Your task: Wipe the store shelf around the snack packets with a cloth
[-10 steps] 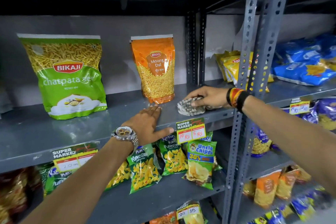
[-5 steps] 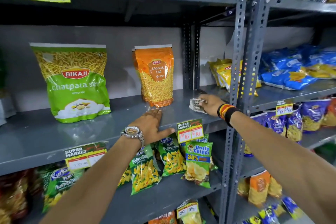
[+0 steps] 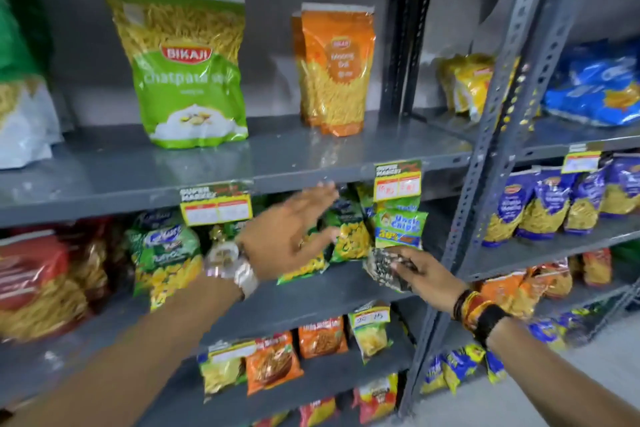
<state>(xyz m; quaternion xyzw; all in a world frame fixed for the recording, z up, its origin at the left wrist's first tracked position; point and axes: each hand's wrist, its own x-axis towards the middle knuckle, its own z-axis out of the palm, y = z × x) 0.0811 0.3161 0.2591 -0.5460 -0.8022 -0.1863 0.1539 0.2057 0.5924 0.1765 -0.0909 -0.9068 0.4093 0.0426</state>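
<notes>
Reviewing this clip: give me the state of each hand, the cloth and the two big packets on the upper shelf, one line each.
Left hand: open, fingers spread, off the shelf.
Right hand: closed on the cloth.
Cloth: bunched, held at the lower shelf.
Green packet: upright.
Orange packet: upright.
Upper shelf: glossy.

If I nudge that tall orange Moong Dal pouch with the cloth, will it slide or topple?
The orange Moong Dal pouch stands upright on a narrow base, taller than wide, so a high push would probably tip it back. Its glossy film on the smooth grey shelf suggests a low push would slide it. It looks full, so likely fairly stable.
</notes>
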